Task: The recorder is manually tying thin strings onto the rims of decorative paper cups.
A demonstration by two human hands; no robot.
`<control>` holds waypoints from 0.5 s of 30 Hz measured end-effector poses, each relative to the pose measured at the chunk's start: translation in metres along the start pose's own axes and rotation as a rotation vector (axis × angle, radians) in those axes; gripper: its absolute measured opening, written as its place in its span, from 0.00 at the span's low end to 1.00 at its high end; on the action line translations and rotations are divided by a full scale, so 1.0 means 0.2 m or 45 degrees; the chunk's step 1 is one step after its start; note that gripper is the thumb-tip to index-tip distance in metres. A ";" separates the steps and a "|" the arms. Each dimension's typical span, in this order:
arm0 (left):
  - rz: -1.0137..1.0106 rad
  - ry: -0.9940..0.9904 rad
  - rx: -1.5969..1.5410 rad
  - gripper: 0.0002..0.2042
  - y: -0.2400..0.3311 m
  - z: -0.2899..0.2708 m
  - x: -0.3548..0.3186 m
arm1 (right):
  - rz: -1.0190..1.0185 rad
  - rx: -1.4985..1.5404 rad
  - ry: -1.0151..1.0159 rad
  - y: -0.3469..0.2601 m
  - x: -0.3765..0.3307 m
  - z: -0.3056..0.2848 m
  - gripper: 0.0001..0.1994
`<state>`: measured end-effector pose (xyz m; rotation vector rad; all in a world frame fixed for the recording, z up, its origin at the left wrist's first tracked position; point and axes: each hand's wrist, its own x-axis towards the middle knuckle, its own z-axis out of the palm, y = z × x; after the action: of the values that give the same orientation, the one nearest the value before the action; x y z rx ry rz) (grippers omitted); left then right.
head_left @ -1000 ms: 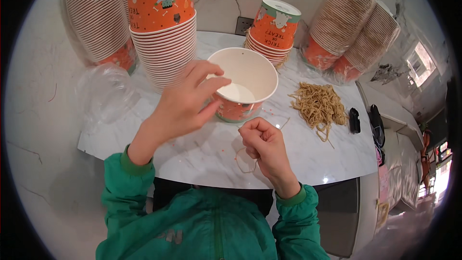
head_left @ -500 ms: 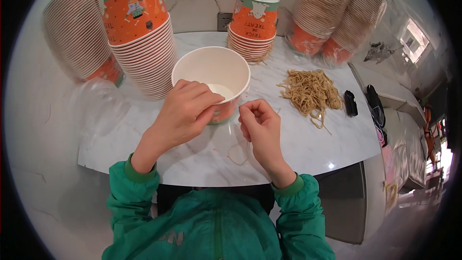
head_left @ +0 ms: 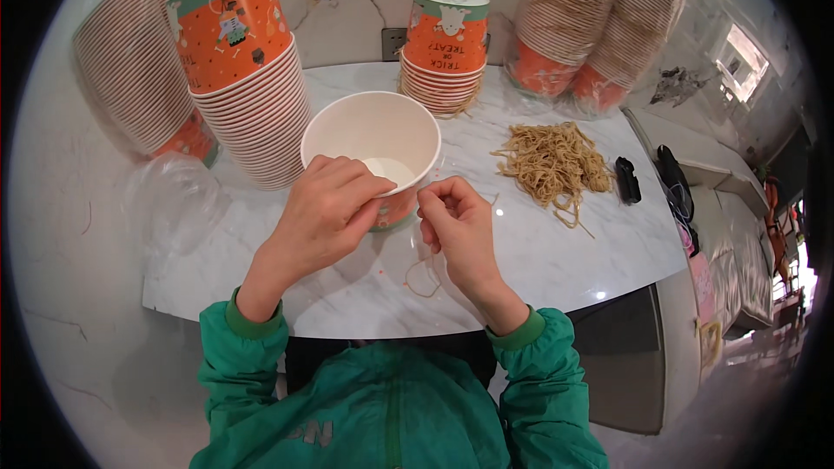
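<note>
An open paper cup (head_left: 372,149), white inside and orange outside, is seen upright on the marble bench (head_left: 539,247), close to its near edge. The left hand (head_left: 326,213) is laid over the cup's near rim and wall, its grip closed on the cup. The right hand (head_left: 458,224) is held just right of the cup, apart from it, its fingertips (head_left: 432,201) pinched on a thin tan rubber band (head_left: 423,274). The band hangs as a loop below that hand, on the side nearer the person than the cup. A pile of like bands (head_left: 552,162) lies well right of the cup. The cup therefore lies up and left of the pinching grip, and the right hand is judged the nearer to the band.
</note>
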<state>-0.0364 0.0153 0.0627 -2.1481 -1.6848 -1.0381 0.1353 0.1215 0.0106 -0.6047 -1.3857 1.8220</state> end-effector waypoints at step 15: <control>-0.472 -0.481 -0.504 0.12 -0.12 -0.10 0.22 | 0.006 0.016 -0.026 -0.01 0.01 0.02 0.06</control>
<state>-0.0615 0.0453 0.0997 -2.4546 -2.2838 -1.2021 0.1315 0.1202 0.0149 -0.5849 -1.3863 1.8441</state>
